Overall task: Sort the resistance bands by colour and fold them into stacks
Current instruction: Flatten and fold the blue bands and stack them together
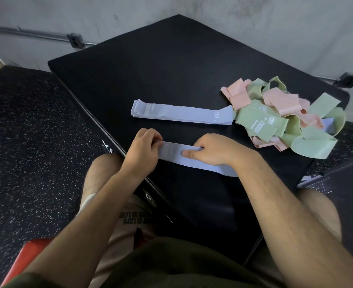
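A loose fold at the pad's edge was the risk we saw

We found the lilac band (175, 154) lying flat along the near edge of the black pad (171, 65). The left hand (143, 149) was curled, pinching the band's left end. The right hand (215, 151) gripped the middle, with the thumb flat on top and the fingers curled over the far edge. The band's right part ran under the right forearm, where we could not follow it.

Farther back lay the straight lilac stack (181, 113), its right end touching the tangled heap (285, 119) of pink and green bands.

We judged three things could go wrong:

- **Skewed fold:** The band looked springy. If the left end were carried over unevenly, or the thumb eased off early, the layers could skew or spring open.
- **Slipping off:** The band sat so close to the pad's edge that a loose grip could let it slide off toward the lap.
- **Trouble from the heap:** Because the stack touched the heap, tugging out the next band could drag the stack askew. A lilac strip (327, 122) half buried on the heap's right side could also be missed when sorting by colour
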